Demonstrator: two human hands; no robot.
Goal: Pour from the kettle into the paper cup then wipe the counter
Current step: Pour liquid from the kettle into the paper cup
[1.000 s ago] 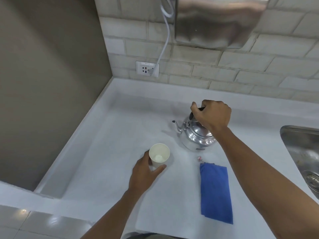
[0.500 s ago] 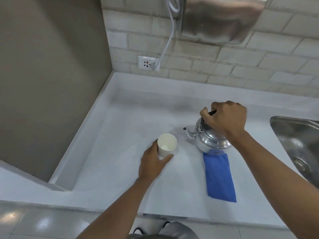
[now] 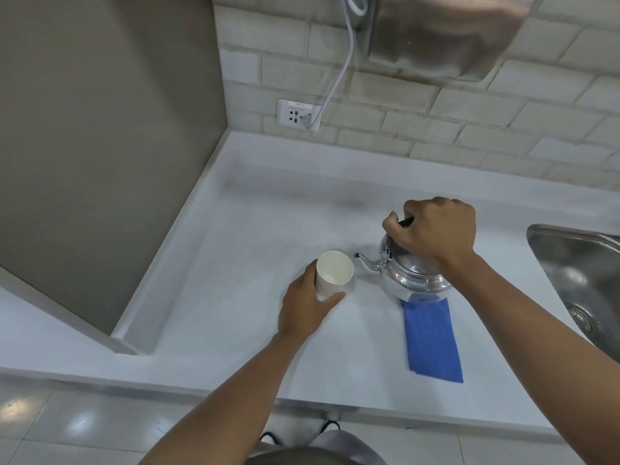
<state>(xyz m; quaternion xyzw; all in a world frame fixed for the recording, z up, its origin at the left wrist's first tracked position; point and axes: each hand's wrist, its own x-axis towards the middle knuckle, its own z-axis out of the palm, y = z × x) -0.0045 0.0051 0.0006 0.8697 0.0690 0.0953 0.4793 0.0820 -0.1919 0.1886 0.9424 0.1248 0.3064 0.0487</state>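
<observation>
While I am looking down through the head camera, I am seeing the left hand (image 3: 307,308) wrapping around the paper cup (image 3: 332,273), with the thumb on the near side and the fingers on the far left side of its wall. The cup is standing upright on the white counter (image 3: 235,297), left of the kettle (image 3: 411,275). Its mouth is facing up to me, and I am seeing only a pale inside with a small bright patch at the bottom; I cannot tell if this is liquid or just light.

The right hand (image 3: 436,229) is gripping the dark handle of the kettle from above, with fingers curled closed around it. The kettle is shiny metal, and its thin spout is pointing to the left, toward the cup, with the tip near the cup rim but not touching it. The body is leaning a little toward the spout side. I cannot tell if the kettle is resting on the counter or hanging just above it, and what is inside is hidden from me.

A folded blue cloth (image 3: 431,344) is lying flat on the counter, and its far end is going under the kettle in this view. On the right edge a steel sink (image 3: 577,263) is showing, with its drain near the border.
</observation>
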